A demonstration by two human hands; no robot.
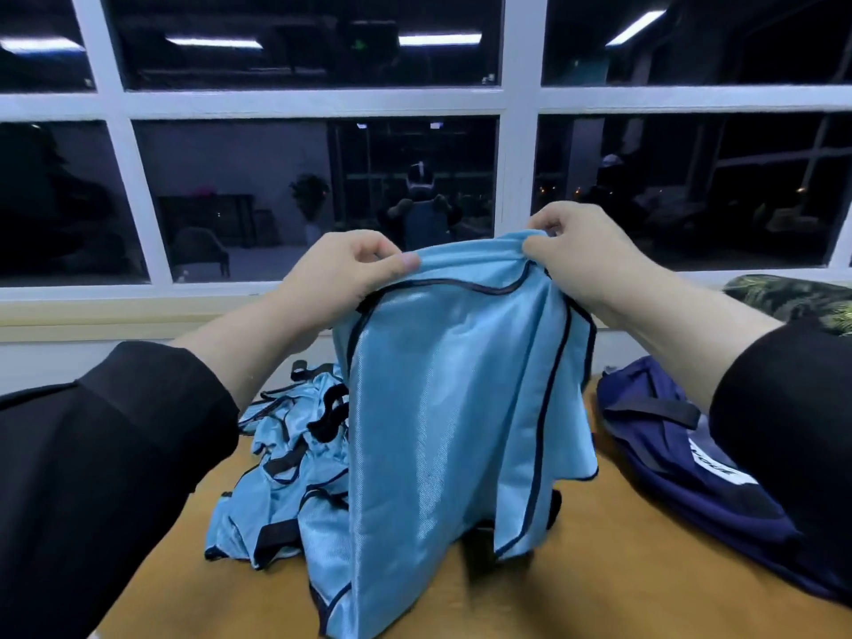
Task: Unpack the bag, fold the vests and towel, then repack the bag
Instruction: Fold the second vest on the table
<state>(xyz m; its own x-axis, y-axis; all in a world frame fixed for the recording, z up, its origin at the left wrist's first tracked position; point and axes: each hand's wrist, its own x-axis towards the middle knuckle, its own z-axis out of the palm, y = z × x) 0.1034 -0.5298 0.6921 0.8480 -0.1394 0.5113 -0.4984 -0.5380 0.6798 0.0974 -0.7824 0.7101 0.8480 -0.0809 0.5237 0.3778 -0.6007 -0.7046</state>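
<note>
Lower part of the held vest (pixel 442 408) hides the bench (pixel 576 592) behind it and part of the heap; the bag (pixel 668 454) at right is cut by the right sleeve, white label on it only partly readable. Dark patterned thing (pixel 793 299) on the sill at far right, cannot tell what it is. No towel to be made out. Held vest is shiny light blue with dark navy edging, hanging in long folds above the bench, its bottom edge at the bench top. Heap of more vests (pixel 286 477), same blue with black straps, lies crumpled on the bench just left of it, touching. Left hand (pixel 341 269) grip: thumb pressed against curled fingers, pinching the vest's top left corner. Right hand (pixel 581 251) grip: fingers curled, pinching the bunched top right edge. Both hands raised, well apart, cloth stretched between them.
</note>
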